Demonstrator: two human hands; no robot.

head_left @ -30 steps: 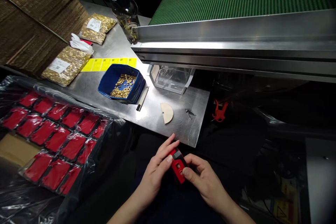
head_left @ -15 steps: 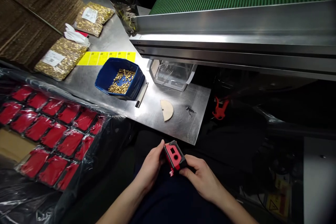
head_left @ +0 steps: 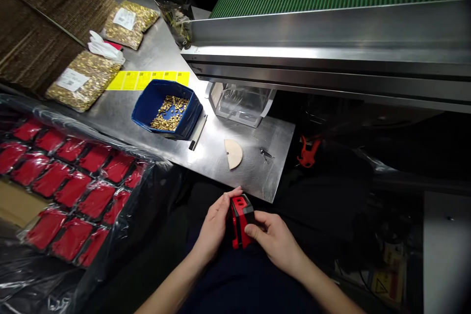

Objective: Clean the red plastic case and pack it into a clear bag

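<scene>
Head view: fingers of left hand [head_left: 214,224] and right hand [head_left: 278,241] grasp the red-black case [head_left: 241,219], tilted differently than before.

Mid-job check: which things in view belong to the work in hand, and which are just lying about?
Likely the job's:
Boxy red-and-black device, held between the left hand and right hand
Red pieces under clear plastic
Blue plastic bin of small gold-coloured pieces

Seemingly just lying about:
Tall dark see-through bottle
White glove-like item
Small silvery metal tool
</scene>
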